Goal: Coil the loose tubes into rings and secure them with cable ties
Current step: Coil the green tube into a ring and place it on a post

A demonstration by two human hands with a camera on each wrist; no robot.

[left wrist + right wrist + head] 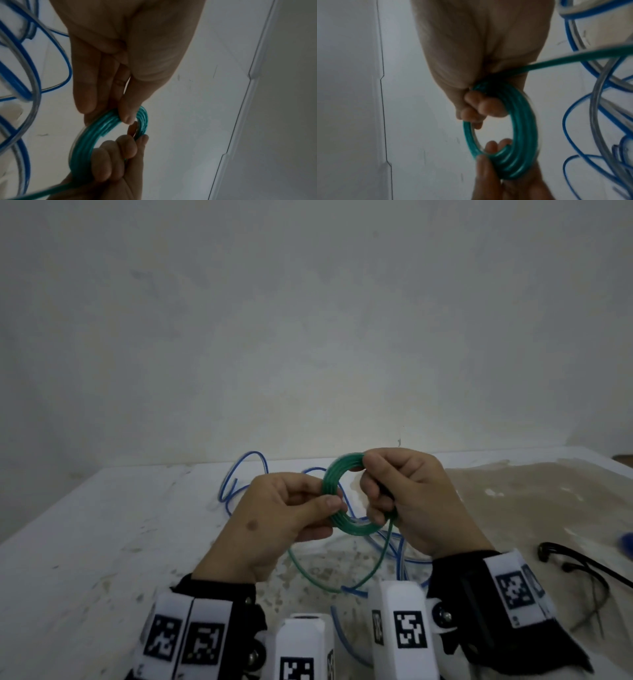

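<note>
Your left hand (130, 44): reaches down from the top, thumb and fingers pinching the upper arc of the ring.
Green tube (85, 143): wound in several turns into a ring, one loose strand trailing off to the lower left.
Your right hand (116, 162): comes up from below, fingers curled round the ring's lower arc.
Blue tubes (20, 81): loose loops at the left, blurred.
Table (197, 121): pale surface behind both hands.
</note>
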